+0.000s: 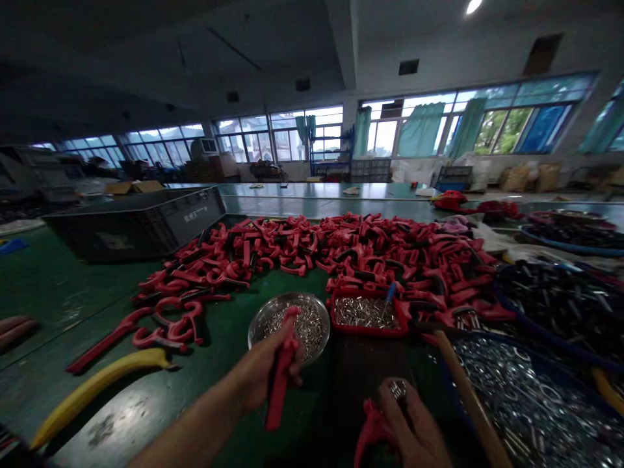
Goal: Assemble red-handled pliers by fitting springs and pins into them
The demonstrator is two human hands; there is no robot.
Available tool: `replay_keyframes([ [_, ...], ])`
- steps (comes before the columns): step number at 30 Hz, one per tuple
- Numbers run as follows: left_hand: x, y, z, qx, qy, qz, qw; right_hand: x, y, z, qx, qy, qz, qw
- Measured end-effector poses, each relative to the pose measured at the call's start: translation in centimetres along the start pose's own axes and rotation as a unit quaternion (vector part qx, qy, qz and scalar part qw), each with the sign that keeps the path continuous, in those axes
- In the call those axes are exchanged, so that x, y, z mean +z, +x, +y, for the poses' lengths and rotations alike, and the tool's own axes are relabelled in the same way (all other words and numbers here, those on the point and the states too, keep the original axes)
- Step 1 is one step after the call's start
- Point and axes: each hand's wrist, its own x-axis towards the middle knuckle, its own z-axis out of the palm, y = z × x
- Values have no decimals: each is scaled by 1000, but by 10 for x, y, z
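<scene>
Under the hands: a green desk (pixel 58 312) and a dark board (pixel 363 370) lie beneath and between them.
Left hand (pixel 260 370): closed around the shank of a red hooked part (pixel 280 383), held upright just in front of the bowl.
Right hand (pixel 412 426): fingers curled, pinching a small steel part (pixel 397 390), with a second red hooked part (pixel 373 432) against the hand; how firmly that one is held cannot be told.
Ahead of the hands: a steel bowl (pixel 319 318) of small metal pieces (pixel 297 331) sits just beside a red tray (pixel 344 325) of steel pins (pixel 358 312), with a blue-handled tool (pixel 389 296) standing in the tray. Beyond them spreads a heap of red-and-black hooked parts (pixel 292 244).
Right of the hands: a wooden handle (pixel 468 396) lies over a blue-rimmed tub (pixel 446 370) of steel rings (pixel 531 403). Farther off is a tub of black parts (pixel 560 305).
Left of the hands: a yellow curved piece (pixel 97 390) lies on the desk.
Risks: a careless swing of the red part could knock the bowl and scatter its pieces; a loose pinch could drop the steel part onto the dark board, where it would be hard to see; a nudge could roll the wooden handle.
Writing: a grey crate (pixel 136 224) carries white lettering, too blurred to read; no brand shows.
</scene>
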Motion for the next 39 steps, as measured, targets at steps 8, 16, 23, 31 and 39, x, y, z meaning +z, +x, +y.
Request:
replay_keyframes([
  [8, 81, -11, -69, 17, 12, 13, 1000, 5, -7, -34, -89, 27, 0, 996],
  [16, 79, -18, -74, 152, 156, 27, 976, 7, -20, -34, -100, 20, 44, 994],
  [23, 71, -23, -95, 165, 212, 28, 963, 5, -20, -13, -157, -94, -19, 983],
  [31, 69, -28, -73, 173, 259, -65, 948, -2, -10, -19, -142, -167, -155, 963],
  [39, 73, -26, -75, 175, 261, 10, 949, -3, -11, -23, -148, -233, -189, 942],
])
